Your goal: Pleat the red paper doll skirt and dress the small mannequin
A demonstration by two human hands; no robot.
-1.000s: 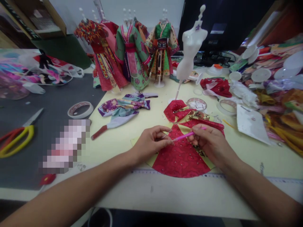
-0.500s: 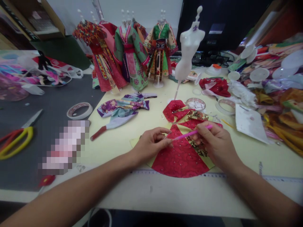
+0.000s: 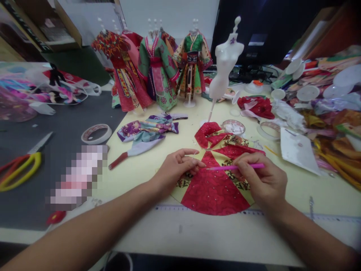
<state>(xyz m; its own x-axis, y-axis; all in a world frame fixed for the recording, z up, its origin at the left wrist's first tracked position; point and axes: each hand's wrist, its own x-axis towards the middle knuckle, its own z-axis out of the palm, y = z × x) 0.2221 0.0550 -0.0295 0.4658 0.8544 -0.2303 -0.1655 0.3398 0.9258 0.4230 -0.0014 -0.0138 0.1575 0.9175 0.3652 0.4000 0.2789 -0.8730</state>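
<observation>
A small red and yellow doll dress (image 3: 216,192) lies on the table, its skirt fanned out and dotted with tiny shiny specks. My right hand (image 3: 261,178) pinches a slim pink pen-like tool (image 3: 225,168) above the skirt. The tool lies nearly level, its pale thin tip pointing left toward my other hand. Over the skirt's upper left side is my left hand (image 3: 180,165), fingers loosely bent and apart, close to the tool's tip. Nothing shows clearly between those fingers. Beyond the dress stands a bare white doll mannequin (image 3: 225,62).
Dressed doll stands (image 3: 158,71) line the back. A purple and blue garment (image 3: 149,130) lies left of the dress. Farther left are a tape roll (image 3: 96,134) and scissors (image 3: 34,169). Fabric piles (image 3: 338,135) fill the right side. A ruler (image 3: 329,217) runs along the front.
My right hand has shifted slightly right and down, and the pink tool is now more level. My left fingers have spread from a near pinch. The view has tilted up slightly.
</observation>
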